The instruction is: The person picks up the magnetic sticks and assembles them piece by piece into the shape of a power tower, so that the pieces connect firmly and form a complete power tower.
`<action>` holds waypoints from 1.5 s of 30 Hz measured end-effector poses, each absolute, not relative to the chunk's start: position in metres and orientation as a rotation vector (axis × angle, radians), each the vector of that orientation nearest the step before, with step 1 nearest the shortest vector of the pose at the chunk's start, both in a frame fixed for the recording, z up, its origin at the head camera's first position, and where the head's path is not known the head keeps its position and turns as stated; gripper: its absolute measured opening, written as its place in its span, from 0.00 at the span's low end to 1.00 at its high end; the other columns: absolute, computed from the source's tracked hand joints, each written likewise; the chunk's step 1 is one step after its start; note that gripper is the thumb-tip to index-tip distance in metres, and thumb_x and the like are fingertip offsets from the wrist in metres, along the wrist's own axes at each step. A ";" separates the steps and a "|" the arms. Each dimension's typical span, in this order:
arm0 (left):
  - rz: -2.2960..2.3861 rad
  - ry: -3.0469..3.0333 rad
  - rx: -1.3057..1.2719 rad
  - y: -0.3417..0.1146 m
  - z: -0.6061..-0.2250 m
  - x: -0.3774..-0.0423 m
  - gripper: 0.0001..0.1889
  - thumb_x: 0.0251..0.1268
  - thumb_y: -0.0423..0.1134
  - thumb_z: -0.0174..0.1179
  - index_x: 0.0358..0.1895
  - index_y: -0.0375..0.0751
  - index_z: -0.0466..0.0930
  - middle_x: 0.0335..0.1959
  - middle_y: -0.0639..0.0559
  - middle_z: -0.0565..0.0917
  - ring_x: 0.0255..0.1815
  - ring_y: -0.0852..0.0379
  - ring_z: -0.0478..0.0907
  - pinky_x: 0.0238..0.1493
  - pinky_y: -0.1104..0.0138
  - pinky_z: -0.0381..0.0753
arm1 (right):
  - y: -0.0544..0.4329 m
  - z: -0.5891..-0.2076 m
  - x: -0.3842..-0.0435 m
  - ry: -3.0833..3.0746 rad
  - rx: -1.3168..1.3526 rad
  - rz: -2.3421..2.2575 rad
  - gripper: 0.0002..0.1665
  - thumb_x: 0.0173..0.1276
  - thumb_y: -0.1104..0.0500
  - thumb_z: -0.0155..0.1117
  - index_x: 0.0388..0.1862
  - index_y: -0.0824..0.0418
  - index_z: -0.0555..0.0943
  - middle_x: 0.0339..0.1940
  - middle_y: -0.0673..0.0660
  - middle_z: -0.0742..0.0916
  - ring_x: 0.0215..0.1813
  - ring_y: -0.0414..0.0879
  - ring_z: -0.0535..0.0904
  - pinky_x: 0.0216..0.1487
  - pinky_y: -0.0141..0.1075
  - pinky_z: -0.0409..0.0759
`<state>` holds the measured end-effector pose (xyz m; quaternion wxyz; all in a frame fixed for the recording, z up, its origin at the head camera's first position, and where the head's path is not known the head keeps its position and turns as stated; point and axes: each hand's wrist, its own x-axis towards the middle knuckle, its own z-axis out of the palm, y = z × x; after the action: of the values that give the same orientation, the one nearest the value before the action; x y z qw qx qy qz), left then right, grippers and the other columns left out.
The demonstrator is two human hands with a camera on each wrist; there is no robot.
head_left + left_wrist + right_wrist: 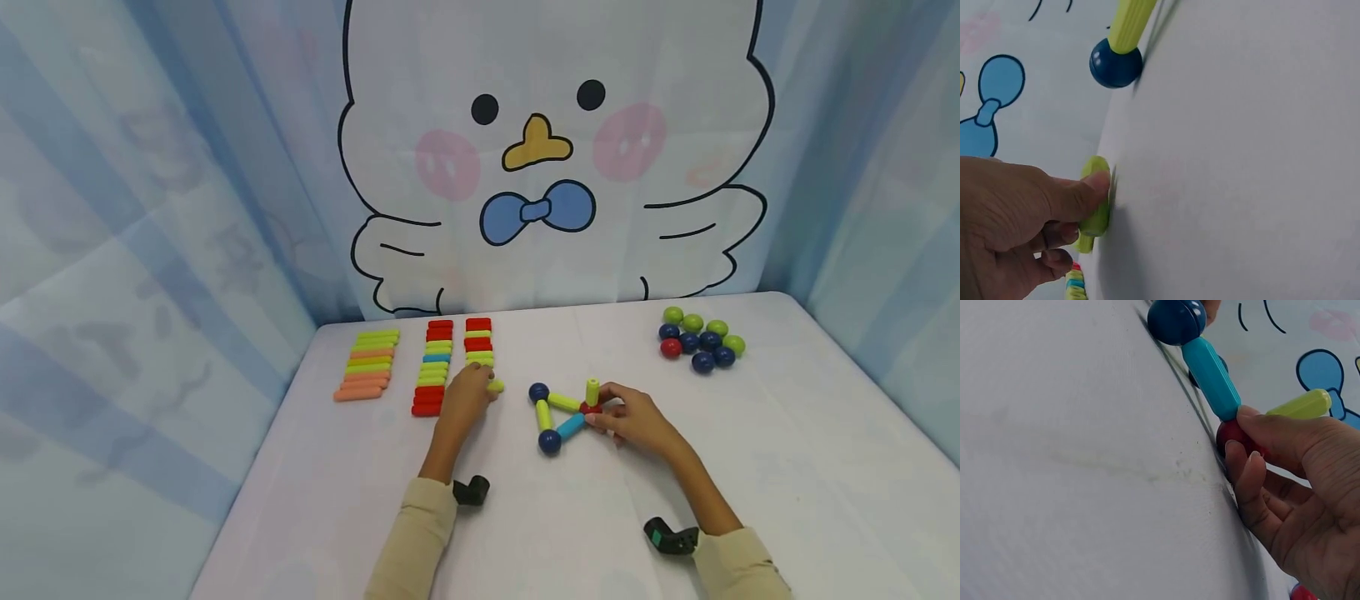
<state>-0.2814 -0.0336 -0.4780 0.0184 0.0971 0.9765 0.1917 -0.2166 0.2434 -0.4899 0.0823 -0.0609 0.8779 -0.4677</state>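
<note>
Between thumb and fingers, my left hand [467, 395] pinches a yellow-green rod [1095, 197] at the near end of a stick column. My right hand [637, 419] grips a red ball [1235, 436] at the right corner of a flat triangle on the table. A yellow-green rod [592, 392] stands upright from that ball. The triangle's other corners are a far dark blue ball [538, 392] and a near dark blue ball [550, 442]. A light blue rod [1212, 378] joins the red ball to the near one; yellow-green rods [564, 402] form the other sides.
On the left lie a column of orange and yellow-green rods [367, 375], a mixed column [432, 379] and a shorter column [478, 337]. Several green, dark blue and red balls [688, 342] sit at the back right. Behind the white table [525, 533] hangs a printed curtain.
</note>
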 end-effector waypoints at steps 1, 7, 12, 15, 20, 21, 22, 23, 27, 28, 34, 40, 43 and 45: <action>0.667 3.002 0.317 -0.032 -0.478 -0.281 0.18 0.62 0.41 0.67 0.54 0.42 0.81 0.51 0.48 0.81 0.51 0.53 0.77 0.57 0.62 0.80 | 0.244 -0.490 -0.217 2.624 -0.190 -1.397 0.27 0.66 0.53 0.68 0.58 0.65 0.72 0.41 0.62 0.82 0.22 0.44 0.75 0.24 0.31 0.78; 1.280 2.797 0.414 -0.020 -0.479 -0.278 0.18 0.67 0.44 0.62 0.57 0.41 0.80 0.47 0.49 0.82 0.45 0.56 0.77 0.48 0.67 0.82 | 0.243 -0.492 -0.218 2.632 -0.222 -1.412 0.27 0.65 0.53 0.68 0.57 0.66 0.73 0.47 0.65 0.81 0.24 0.43 0.76 0.23 0.31 0.77; 1.520 2.734 0.520 -0.005 -0.476 -0.279 0.19 0.67 0.47 0.62 0.57 0.43 0.79 0.48 0.50 0.84 0.48 0.55 0.81 0.49 0.68 0.83 | 0.243 -0.493 -0.217 2.634 -0.218 -1.411 0.27 0.65 0.53 0.68 0.57 0.66 0.72 0.47 0.64 0.81 0.24 0.43 0.76 0.23 0.31 0.77; 1.517 2.733 0.559 0.001 -0.476 -0.279 0.17 0.67 0.46 0.62 0.55 0.44 0.80 0.47 0.50 0.85 0.47 0.56 0.82 0.48 0.68 0.83 | 0.243 -0.493 -0.217 2.636 -0.195 -1.410 0.26 0.65 0.53 0.68 0.57 0.64 0.73 0.47 0.64 0.81 0.23 0.43 0.75 0.23 0.31 0.77; 1.455 2.739 0.569 0.005 -0.482 -0.277 0.16 0.67 0.46 0.62 0.54 0.44 0.81 0.47 0.49 0.86 0.44 0.56 0.82 0.46 0.70 0.83 | 0.242 -0.495 -0.217 2.647 -0.213 -1.401 0.27 0.65 0.54 0.68 0.57 0.65 0.73 0.46 0.64 0.81 0.23 0.43 0.75 0.23 0.31 0.76; 1.448 2.737 0.567 0.005 -0.483 -0.276 0.16 0.67 0.46 0.62 0.54 0.44 0.81 0.47 0.49 0.86 0.44 0.56 0.82 0.46 0.70 0.83 | 0.242 -0.496 -0.216 2.649 -0.222 -1.397 0.27 0.65 0.54 0.68 0.57 0.65 0.73 0.46 0.64 0.81 0.23 0.43 0.75 0.23 0.31 0.76; 1.446 2.729 0.562 0.004 -0.484 -0.276 0.16 0.68 0.47 0.61 0.54 0.44 0.81 0.47 0.49 0.86 0.44 0.56 0.82 0.46 0.70 0.83 | 0.242 -0.496 -0.216 2.653 -0.237 -1.390 0.27 0.66 0.54 0.68 0.58 0.66 0.73 0.46 0.64 0.81 0.24 0.43 0.75 0.23 0.31 0.76; 1.447 2.724 0.553 0.004 -0.484 -0.275 0.17 0.68 0.47 0.61 0.55 0.45 0.81 0.48 0.49 0.86 0.45 0.56 0.82 0.46 0.70 0.83 | 0.241 -0.496 -0.215 2.655 -0.242 -1.387 0.27 0.66 0.54 0.68 0.58 0.66 0.73 0.46 0.64 0.81 0.24 0.43 0.75 0.23 0.31 0.76; 1.470 2.730 0.504 0.001 -0.484 -0.277 0.17 0.69 0.49 0.60 0.55 0.46 0.80 0.49 0.51 0.85 0.47 0.56 0.80 0.47 0.69 0.82 | 0.241 -0.496 -0.214 2.662 -0.281 -1.368 0.29 0.66 0.54 0.67 0.60 0.67 0.73 0.45 0.63 0.82 0.27 0.44 0.77 0.24 0.32 0.78; 1.467 2.756 0.471 -0.001 -0.484 -0.278 0.16 0.69 0.49 0.59 0.54 0.46 0.80 0.48 0.51 0.84 0.47 0.57 0.80 0.48 0.69 0.82 | 0.241 -0.496 -0.214 2.664 -0.287 -1.364 0.28 0.67 0.54 0.67 0.60 0.67 0.73 0.44 0.63 0.82 0.28 0.44 0.77 0.24 0.32 0.78; 1.062 3.148 0.105 -0.011 -0.484 -0.289 0.15 0.69 0.40 0.60 0.57 0.45 0.80 0.54 0.48 0.77 0.54 0.52 0.74 0.52 0.64 0.82 | 0.241 -0.495 -0.216 2.692 -0.264 -1.352 0.26 0.66 0.53 0.68 0.57 0.65 0.74 0.44 0.62 0.83 0.28 0.44 0.77 0.23 0.33 0.78; 0.651 3.280 -0.031 -0.021 -0.489 -0.295 0.25 0.59 0.32 0.68 0.61 0.43 0.78 0.61 0.43 0.72 0.62 0.47 0.67 0.54 0.60 0.83 | 0.240 -0.495 -0.216 2.711 -0.227 -1.352 0.25 0.65 0.52 0.69 0.53 0.64 0.75 0.45 0.62 0.83 0.28 0.43 0.78 0.23 0.33 0.78; 0.603 3.277 -0.009 -0.022 -0.490 -0.295 0.23 0.58 0.33 0.69 0.58 0.43 0.79 0.59 0.43 0.73 0.60 0.48 0.69 0.53 0.61 0.82 | 0.240 -0.495 -0.217 2.712 -0.214 -1.352 0.24 0.64 0.52 0.70 0.51 0.64 0.74 0.44 0.62 0.82 0.26 0.43 0.77 0.23 0.33 0.78; 0.562 3.276 0.024 -0.022 -0.488 -0.294 0.20 0.58 0.35 0.69 0.55 0.43 0.80 0.56 0.44 0.76 0.56 0.49 0.72 0.53 0.62 0.83 | 0.240 -0.493 -0.217 2.711 -0.209 -1.355 0.24 0.64 0.51 0.70 0.49 0.64 0.73 0.44 0.62 0.82 0.25 0.43 0.76 0.23 0.33 0.78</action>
<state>-0.2939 -0.0218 -0.4878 -0.0909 0.0073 0.9815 0.1685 -0.2175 0.2398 -0.4933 0.0518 -0.0687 0.8912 -0.4454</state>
